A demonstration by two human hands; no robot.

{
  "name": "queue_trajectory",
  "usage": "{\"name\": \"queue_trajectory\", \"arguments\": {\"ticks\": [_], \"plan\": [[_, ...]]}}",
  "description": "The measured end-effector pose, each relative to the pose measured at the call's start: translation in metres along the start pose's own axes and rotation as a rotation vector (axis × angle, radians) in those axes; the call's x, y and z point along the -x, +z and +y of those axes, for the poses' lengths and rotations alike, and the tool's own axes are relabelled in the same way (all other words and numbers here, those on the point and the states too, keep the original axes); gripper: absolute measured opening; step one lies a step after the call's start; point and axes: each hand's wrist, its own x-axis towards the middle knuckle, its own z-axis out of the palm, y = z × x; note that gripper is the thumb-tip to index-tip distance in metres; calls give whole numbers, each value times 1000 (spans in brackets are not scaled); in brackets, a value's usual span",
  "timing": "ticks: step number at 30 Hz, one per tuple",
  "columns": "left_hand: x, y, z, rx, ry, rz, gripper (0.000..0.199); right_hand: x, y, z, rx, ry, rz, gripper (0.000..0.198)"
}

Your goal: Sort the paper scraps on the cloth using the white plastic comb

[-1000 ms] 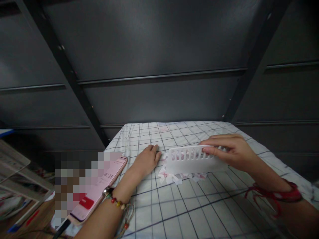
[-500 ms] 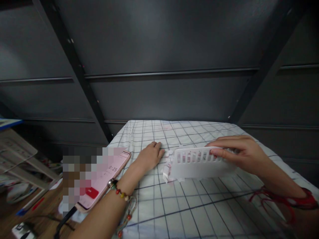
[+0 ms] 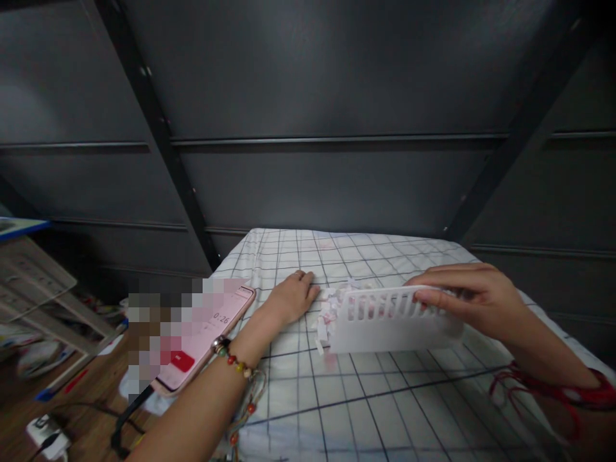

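Note:
My right hand [image 3: 464, 295] grips the upper edge of a white plastic basket [image 3: 385, 335] with a row of slots, thumb on the near side and fingers over the top. The basket appears tipped on its side on a checked cloth [image 3: 308, 410]. Small paper scraps [image 3: 327, 321], white with pinkish marks, lie in a heap at its left end, and more show through the slots. My left hand [image 3: 293, 295] rests flat on the cloth left of the scraps, fingers stretched out and holding nothing. The far side of the basket is hidden.
A pink phone [image 3: 212, 340] showing a running timer lies beside my left forearm, with a black cable [image 3: 128, 417] plugged in. A power strip [image 3: 48, 436] lies on the wooden floor at lower left. Dark panels [image 3: 337, 186] rise behind the cloth-covered surface.
The basket and my right hand have shifted slightly to the right. More paper scraps show at the basket's left end and behind it. My left hand stays nearly in place.

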Motion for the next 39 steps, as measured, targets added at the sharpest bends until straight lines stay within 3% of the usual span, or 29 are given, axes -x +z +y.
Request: {"name": "queue_trajectory", "arguments": {"ticks": [5,15,22,27,32,39], "plan": [[1,-2,1,-34,5,-28,41,0,-1,1,26,19,44,26],[1,-2,2,-15,6,-18,41,0,-2,-4,-32,-25,-46,26],[1,-5,4,-57,-26,-60,41,0,1,-5,39,3,115,25],[0,-5,2,-103,-1,-65,41,0,5,-5,54,-32,85,20],[1,-4,2,-109,21,-54,40,1,-5,5,39,-8,33,18],[1,-4,1,-103,5,-56,39,1,-6,-1,-4,41,66,15]]}}
